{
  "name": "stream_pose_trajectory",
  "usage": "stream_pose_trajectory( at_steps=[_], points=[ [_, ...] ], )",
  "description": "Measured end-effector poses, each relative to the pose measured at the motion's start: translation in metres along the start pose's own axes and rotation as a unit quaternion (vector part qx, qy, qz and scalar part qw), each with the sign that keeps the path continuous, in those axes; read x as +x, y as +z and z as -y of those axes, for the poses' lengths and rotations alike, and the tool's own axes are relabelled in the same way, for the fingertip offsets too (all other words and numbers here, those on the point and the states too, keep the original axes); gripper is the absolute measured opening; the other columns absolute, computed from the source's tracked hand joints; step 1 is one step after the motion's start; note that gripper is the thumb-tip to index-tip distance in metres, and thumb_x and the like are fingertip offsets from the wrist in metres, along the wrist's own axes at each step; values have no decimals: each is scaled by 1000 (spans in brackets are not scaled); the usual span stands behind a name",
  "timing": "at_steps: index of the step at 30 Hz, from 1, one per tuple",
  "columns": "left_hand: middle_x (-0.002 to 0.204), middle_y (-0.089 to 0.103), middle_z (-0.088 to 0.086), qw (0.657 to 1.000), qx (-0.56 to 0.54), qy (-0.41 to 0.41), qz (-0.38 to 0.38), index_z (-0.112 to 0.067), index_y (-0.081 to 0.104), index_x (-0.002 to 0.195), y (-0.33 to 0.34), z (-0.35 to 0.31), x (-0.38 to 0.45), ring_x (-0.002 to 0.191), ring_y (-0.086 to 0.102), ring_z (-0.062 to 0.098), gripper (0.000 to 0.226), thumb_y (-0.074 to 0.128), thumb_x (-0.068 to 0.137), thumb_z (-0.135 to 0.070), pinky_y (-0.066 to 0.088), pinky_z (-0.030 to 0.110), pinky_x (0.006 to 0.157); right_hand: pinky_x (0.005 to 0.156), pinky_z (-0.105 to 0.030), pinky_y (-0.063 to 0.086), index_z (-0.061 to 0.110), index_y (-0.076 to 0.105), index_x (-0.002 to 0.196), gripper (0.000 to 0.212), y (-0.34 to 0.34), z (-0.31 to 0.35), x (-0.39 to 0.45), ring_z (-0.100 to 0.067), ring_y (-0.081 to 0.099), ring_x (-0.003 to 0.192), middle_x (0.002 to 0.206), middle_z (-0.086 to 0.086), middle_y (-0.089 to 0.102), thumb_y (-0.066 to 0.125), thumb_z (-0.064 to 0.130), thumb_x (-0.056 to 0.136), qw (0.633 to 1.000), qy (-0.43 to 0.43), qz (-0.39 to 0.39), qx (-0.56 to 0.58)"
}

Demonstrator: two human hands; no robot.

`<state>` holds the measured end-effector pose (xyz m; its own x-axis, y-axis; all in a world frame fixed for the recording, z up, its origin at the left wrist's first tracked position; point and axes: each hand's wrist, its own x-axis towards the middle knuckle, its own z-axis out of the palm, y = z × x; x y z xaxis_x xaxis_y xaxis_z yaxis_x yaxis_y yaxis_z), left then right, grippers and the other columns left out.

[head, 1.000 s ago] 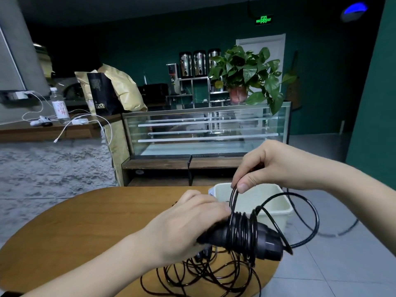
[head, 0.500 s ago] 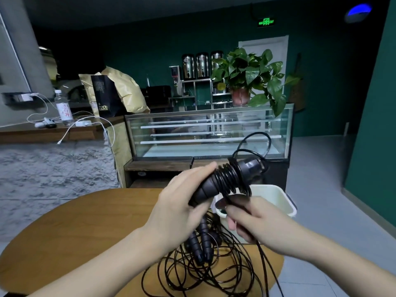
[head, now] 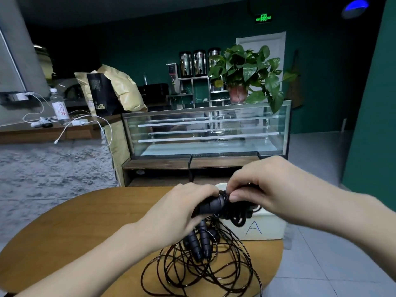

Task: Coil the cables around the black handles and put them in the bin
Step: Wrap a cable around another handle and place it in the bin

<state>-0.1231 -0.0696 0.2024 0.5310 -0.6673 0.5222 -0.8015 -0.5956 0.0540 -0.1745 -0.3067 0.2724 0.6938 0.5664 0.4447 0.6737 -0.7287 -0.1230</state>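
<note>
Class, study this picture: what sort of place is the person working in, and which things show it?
Probably a café or bakery shop: a glass display case with bare shelves, three metal drink urns on a rack behind it, and a round wooden table.

Blue handwritten "A" on white bin [head: 270, 229]; green exit sign [head: 263, 18] reads "EXIT".
</note>
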Motion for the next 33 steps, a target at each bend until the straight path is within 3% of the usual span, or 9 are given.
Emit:
stream_pose_trajectory(
  at_steps=[10,17,18,19,20,21,24,28,33],
  points=[
    [137,52,-10,989,-119,79,36,-26,51,130,-17,-15,-4,130,51,10,39,65,94,-20,43,31,107,80,-16,47,30,76,96,13,-2,-31,13,-4,62,95,90,19,68,67,37,89,989,-59,36,127],
    [143,49,5,970,-215,73,-88,-17,61,115,-23,-39,-3,138,49,22,35,78,85,-10,42,30,108,72,-12,47,12,76,84,25,6,-29,16,0,65,75,78,12,72,70,36,82,916,33,72,393],
    [144,52,2,963,-240,63,-102,-19,60,114,-23,-43,-3,138,50,20,35,79,85,-15,43,29,108,66,-11,47,17,72,67,24,11,-26,17,2,64,67,69,12,71,71,36,80,916,33,70,393],
    [143,56,-4,955,-272,46,-110,-21,59,115,-22,-46,-3,136,53,18,36,79,85,-18,45,31,107,60,-11,46,-12,58,59,44,22,-27,11,2,62,59,57,12,67,71,27,76,934,36,95,343],
    [141,60,-8,945,-306,24,-115,-22,57,115,-20,-48,-4,133,57,18,38,80,84,-18,48,34,105,60,-14,48,-14,50,73,37,33,-33,1,0,61,58,52,10,65,67,19,70,940,49,127,314],
    [137,63,-8,933,-338,1,-121,-23,56,115,-18,-49,-4,128,61,19,41,81,83,-16,51,37,102,67,-21,51,-6,55,50,36,43,-41,-5,-7,64,67,60,7,69,70,21,68,932,117,163,303],
    [122,69,-4,900,-392,-69,-179,-26,55,116,-16,-48,-3,115,67,23,51,84,79,-7,55,35,96,80,-42,57,28,65,77,19,72,-49,-27,-25,65,81,86,-2,70,77,42,79,944,159,145,250],
    [115,70,-10,885,-375,-156,-227,-27,57,120,-14,-42,8,113,66,12,49,81,83,-6,51,24,96,54,-29,51,15,61,106,14,76,-2,-23,-12,46,55,67,5,47,47,19,104,886,149,64,434],
    [109,68,-17,909,-283,-240,-188,-33,54,116,0,-27,10,104,64,0,44,80,86,-15,48,14,87,62,-21,44,28,59,103,18,60,21,-28,-5,54,67,74,10,62,44,37,99,969,174,64,164]
  ],
)
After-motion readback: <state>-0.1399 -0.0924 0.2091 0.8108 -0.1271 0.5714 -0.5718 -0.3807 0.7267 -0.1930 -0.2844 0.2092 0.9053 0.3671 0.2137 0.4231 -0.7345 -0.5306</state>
